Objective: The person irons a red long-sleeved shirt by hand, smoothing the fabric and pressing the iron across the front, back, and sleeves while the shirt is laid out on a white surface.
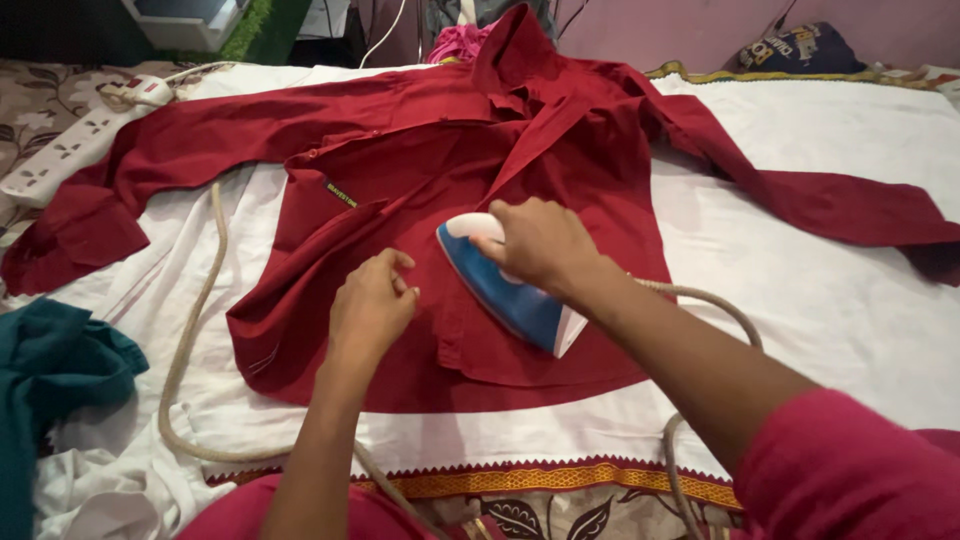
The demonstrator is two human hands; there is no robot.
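At the near edge, pink sleeves are seen on both forearms, above a cloth border (530, 480) of gold and maroon trim with a leaf print below it. A white sheet (850, 300) is spread over the bed, and a thick beige cord (190, 340) is looped across it from the left and passed under the arms to the right.

The left hand (370, 305) is pressed on the red shirt (400, 200), its fingers curled together and pinching a fold of the fabric just beside the iron. The right hand (535, 245) is clamped over the handle of the blue and white iron (505, 290), which is laid flat on the shirt's front panel, nose pointed up and left.

The shirt is spread open in the middle of the sheet, collar at the far side, sleeves stretched out to the left and right.

A teal cloth (55, 380) is bunched at the left edge. Farther back on the left, a white power strip (70, 150) is laid on a patterned cover. A pink cloth (458, 42) is seen beyond the collar, and a dark printed cushion (795, 48) at the far right.
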